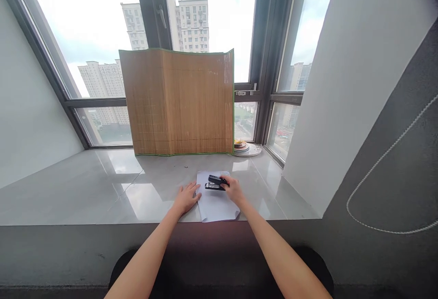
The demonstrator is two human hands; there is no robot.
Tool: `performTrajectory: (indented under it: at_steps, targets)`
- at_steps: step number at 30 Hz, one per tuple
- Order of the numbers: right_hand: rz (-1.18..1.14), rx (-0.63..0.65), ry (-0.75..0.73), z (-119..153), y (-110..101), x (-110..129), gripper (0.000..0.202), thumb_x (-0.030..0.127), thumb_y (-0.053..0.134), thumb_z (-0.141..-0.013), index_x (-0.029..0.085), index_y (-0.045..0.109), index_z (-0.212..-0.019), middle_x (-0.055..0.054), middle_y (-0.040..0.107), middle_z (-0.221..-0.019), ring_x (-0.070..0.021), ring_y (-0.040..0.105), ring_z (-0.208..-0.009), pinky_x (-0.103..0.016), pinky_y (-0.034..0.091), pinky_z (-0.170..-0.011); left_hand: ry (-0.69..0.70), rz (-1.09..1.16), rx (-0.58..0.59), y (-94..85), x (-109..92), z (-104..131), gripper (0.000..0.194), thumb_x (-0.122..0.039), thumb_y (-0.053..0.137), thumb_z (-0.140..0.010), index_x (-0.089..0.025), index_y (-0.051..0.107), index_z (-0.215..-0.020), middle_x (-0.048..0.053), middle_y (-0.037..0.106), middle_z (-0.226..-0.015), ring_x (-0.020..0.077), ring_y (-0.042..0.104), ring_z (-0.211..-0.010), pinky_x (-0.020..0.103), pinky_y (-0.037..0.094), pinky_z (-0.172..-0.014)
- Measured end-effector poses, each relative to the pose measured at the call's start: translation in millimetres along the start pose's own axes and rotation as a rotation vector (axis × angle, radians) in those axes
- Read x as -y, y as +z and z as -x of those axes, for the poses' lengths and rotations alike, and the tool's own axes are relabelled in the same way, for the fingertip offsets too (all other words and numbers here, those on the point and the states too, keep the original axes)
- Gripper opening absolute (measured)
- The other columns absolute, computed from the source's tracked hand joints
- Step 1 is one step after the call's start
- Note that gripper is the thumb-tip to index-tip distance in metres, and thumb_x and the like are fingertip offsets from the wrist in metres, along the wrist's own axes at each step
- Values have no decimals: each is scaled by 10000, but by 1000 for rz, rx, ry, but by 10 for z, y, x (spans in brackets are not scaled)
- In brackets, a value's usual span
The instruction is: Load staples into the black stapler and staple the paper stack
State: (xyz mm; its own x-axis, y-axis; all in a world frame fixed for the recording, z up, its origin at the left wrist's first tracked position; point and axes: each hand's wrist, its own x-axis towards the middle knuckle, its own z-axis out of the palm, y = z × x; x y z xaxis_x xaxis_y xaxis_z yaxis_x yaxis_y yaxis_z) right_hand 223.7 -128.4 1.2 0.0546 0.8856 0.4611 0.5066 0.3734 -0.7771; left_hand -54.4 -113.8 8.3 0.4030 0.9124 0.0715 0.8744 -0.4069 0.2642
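White sheets of paper (219, 208) lie on the window ledge in front of me, their lower corners curled up. My right hand (234, 189) grips a black stapler (215, 182) by its rear end, above the upper part of the paper. The stapler's nose points left. Whether it touches the paper I cannot tell. My left hand (186, 197) lies flat at the paper's left edge, fingers stretched out, thumb and fingertips on or beside the edge. It holds nothing.
A bamboo mat (198, 103) with green edging stands upright against the window behind the paper. Several stacked plates (248, 150) sit at its right. The glossy tiled ledge (85, 194) ends at a front edge near me. A beaded cord (362, 185) hangs at the right.
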Motion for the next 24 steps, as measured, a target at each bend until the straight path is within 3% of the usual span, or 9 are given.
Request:
performTrajectory:
  at_steps: [6, 11, 14, 18, 24]
  targets:
    - [17, 83, -74, 28, 37, -66, 389, 137, 632, -832, 253, 791, -1167, -63, 791, -1183, -259, 727, -1122, -432, 542, -1073, 3, 25, 0, 42, 37, -19, 567, -455, 445, -1066, -311, 521, -1609, 67, 377, -1743, 341, 275, -1642, 663, 122, -1318]
    - [210, 34, -60, 111, -137, -54, 576, 246, 799, -811, 259, 682, -1375, -96, 679, -1340, -275, 649, -1244, -420, 531, -1065, 2, 27, -2, 59, 57, -25, 575, -447, 433, -1067, -301, 513, -1617, 65, 362, -1750, 339, 266, -1645, 659, 117, -1323]
    - [330, 31, -2, 245, -265, -56, 504, 304, 781, -871, 252, 673, -1361, -85, 670, -1214, -255, 672, -1115, -385, 547, -972, 1, 34, -6, 65, 66, -30, 569, -436, 436, -1063, -304, 525, -1609, 57, 369, -1748, 343, 267, -1644, 657, 116, -1326]
    - [439, 103, 7, 370, -327, -23, 338, 270, 654, -983, 234, 684, -1318, -54, 680, -1038, -220, 677, -946, -326, 529, -863, 3, 42, -12, 51, 62, -18, 569, -449, 427, -1063, -301, 538, -1601, 66, 393, -1735, 338, 285, -1639, 649, 123, -1329]
    - [667, 117, -31, 406, -274, 110, 442, 219, 586, -1021, 244, 620, -1461, -119, 710, -1235, -289, 639, -1234, -357, 487, -998, -7, 38, -14, 27, 45, 5, 580, -455, 417, -1065, -282, 534, -1606, 78, 382, -1739, 334, 290, -1637, 652, 139, -1327]
